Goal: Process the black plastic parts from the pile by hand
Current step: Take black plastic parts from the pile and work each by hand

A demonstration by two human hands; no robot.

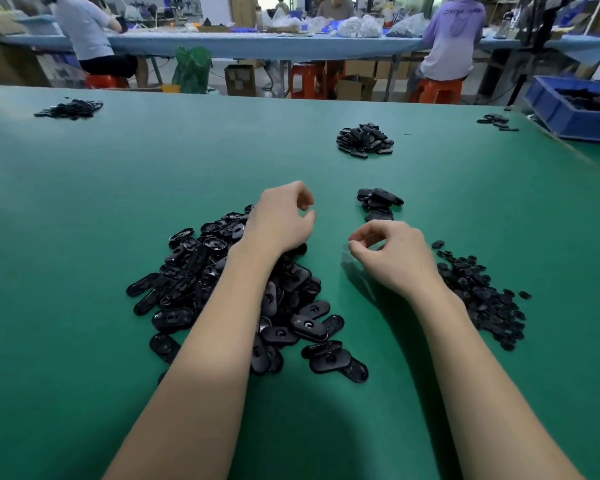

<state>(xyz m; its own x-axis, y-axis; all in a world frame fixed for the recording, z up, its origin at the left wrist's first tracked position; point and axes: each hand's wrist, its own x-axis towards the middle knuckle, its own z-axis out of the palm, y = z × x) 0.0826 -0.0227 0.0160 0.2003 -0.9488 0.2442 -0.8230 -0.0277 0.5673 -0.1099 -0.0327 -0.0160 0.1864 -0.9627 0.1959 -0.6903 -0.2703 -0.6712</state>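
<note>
Two bare hands hover above a green surface, both empty as far as the view shows. Left hand hangs over the far edge of the main pile of black plastic parts; its fingers are loosely curled, thumb and forefinger slightly apart, nothing between them. Right hand sits just right of centre, fingers curled with thumb tip and forefinger tip nearly meeting; whether they pinch something tiny cannot be told.

Main pile: flat elongated ovals with rounded ends, glossy black, some showing a raised rim and a hollow inner face, others a smooth face with a small cut-out near the middle. Long axes lie every way, no common heading; many at the left rim run diagonally from near-left to far-right, several at the near rim lie roughly crosswise. Pieces overlap and lean on one another. Left forearm crosses over the pile.

Small stack of oval parts lies just beyond the right hand, apart from it. Farther off, a larger heap of oval parts, similar shape, packed more closely. Right of the right wrist, a spread of smaller black pieces, irregular and matte, too small to make out in form.

Far-left scatter of black pieces and a far-right scatter near a blue bin. Seated people work at a long table behind.
</note>
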